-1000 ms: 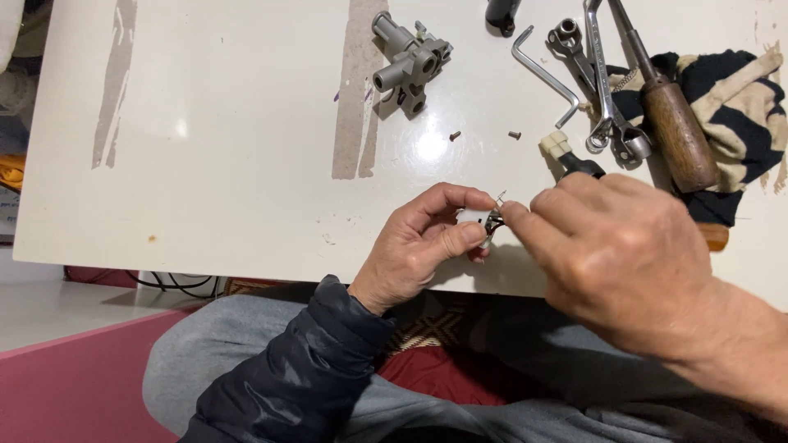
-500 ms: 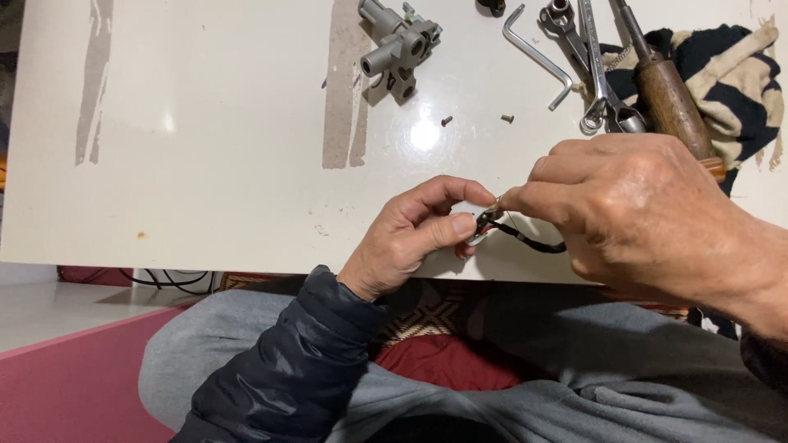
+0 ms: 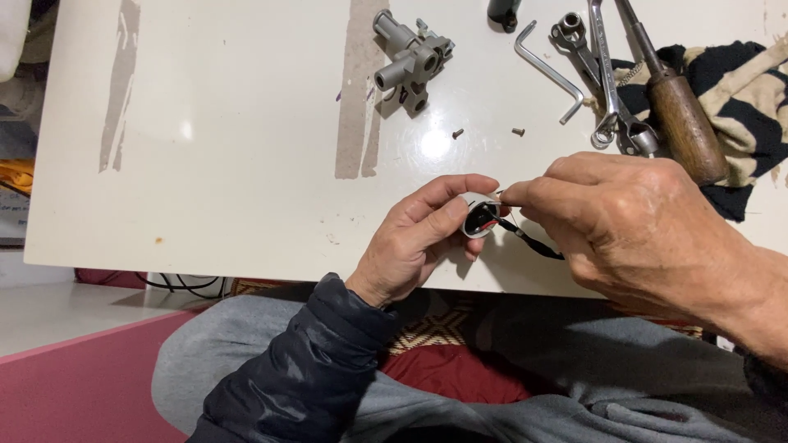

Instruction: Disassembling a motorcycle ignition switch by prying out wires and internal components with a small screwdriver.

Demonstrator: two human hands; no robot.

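Left hand (image 3: 419,246) now turned, gripping small grey cap (image 3: 478,215), red inside showing; right hand (image 3: 624,226) pinching black wire (image 3: 529,239), drawn out over bench (image 3: 246,148) edge

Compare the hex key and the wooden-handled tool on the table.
The hex key is a thin, bare metal rod bent into an L; the wooden-handled tool is straight and far thicker, with a brown handle. The hex key lies on the bare white table; the wooden-handled tool rests partly on striped cloth. Both lie untouched.
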